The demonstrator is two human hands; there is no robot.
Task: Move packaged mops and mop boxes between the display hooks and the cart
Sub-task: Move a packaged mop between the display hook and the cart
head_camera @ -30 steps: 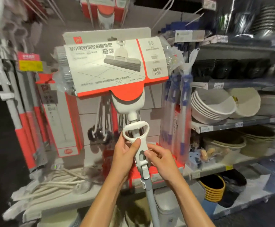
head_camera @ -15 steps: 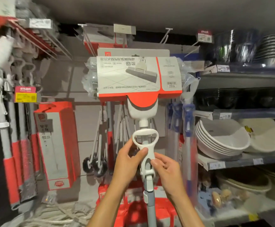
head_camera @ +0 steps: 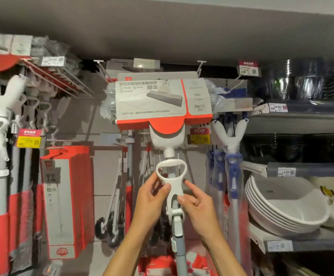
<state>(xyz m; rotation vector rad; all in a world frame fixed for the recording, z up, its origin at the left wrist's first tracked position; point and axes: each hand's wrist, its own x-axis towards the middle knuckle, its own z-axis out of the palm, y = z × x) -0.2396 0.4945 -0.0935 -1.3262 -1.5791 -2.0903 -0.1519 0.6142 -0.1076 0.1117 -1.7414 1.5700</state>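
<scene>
A packaged sponge mop [head_camera: 163,102], with a grey-and-red card sleeve round its head, stands upright in front of the top display hooks [head_camera: 102,68]. Its white loop handle [head_camera: 171,176] and grey pole [head_camera: 179,242] run down to the bottom edge. My left hand [head_camera: 152,198] grips the left side of the white handle, thumb across its front. My right hand [head_camera: 196,204] pinches the handle's lower right side, forefinger raised. A red-and-white mop box [head_camera: 62,202] hangs at the left. No cart is in view.
More white-handled mops [head_camera: 1,136] hang at the far left, blue-handled ones [head_camera: 231,156] just right of the held mop. Shelves on the right carry stacked white bowls [head_camera: 281,206] and steel pots [head_camera: 297,82]. Red boxes [head_camera: 158,263] lie below.
Both hands have raised the mop, so its carded head now reaches the top hooks. My view has tilted upward with it. My right forefinger has lifted off the handle.
</scene>
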